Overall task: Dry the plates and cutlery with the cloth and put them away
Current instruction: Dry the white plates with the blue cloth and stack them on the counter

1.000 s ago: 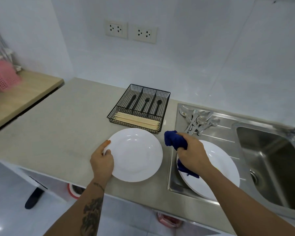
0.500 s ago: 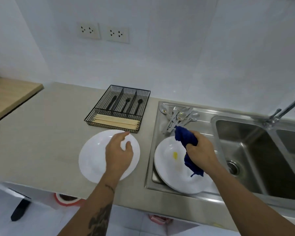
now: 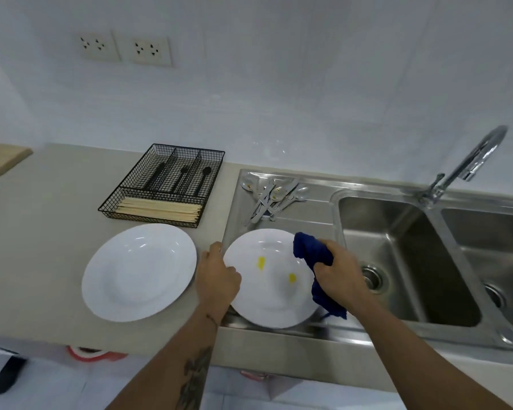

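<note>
A: Where's the plate?
B: On the steel drainboard, left of the sink basin. Left hand grips its left rim; right hand clutches the blue cloth at its right edge.
A: Risk?
B: I'd guess a wet rim slipping from that one-sided grip, or the yellow spots smearing.
A: Axis?
B: Round, so none; face up, seemingly tilted.

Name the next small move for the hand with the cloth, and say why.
Probably sweep the blue cloth leftward across the plate on the drainboard. The right hand grips the cloth at the plate's right edge, the left hand holds its left rim, and two yellow spots sit unwiped on it.
</note>
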A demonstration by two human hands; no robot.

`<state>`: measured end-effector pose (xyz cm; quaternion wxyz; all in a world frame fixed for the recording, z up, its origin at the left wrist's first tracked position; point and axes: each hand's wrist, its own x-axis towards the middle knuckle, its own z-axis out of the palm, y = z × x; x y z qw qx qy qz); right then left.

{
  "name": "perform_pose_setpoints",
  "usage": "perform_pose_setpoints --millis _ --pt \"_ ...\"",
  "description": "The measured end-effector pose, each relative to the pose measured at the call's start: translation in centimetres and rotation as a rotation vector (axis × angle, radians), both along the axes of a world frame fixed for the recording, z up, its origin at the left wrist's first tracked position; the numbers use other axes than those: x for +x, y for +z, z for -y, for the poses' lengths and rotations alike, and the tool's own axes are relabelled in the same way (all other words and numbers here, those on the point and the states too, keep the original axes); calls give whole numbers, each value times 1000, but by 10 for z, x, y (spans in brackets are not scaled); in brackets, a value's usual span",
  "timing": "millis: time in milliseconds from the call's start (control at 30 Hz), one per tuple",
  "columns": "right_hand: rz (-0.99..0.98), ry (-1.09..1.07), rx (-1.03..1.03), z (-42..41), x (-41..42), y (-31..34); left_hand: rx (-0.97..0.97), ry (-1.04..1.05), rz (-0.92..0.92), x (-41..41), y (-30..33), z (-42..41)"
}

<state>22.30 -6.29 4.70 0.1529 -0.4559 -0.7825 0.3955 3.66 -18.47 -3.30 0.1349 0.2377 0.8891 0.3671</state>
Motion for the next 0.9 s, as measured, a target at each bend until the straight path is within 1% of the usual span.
perform_pose_setpoints --millis 167,267,433,567,733,900 --pt "-2 34 13 -2 7 -2 -12 72 25 1 11 -7" --pt "-25 52 -17 -2 9 0 20 104 72 -2 15 -10" --pt "-12 77 8 -4 6 -1 255 109 225 -6 25 -5" --pt "-13 81 -27 -1 1 -2 417 146 295 -3 26 3" --pt "-13 29 -99 8 -10 -9 497 105 329 -3 17 8" --pt "-2 -54 -165 14 -15 -17 525 61 308 -5 15 8"
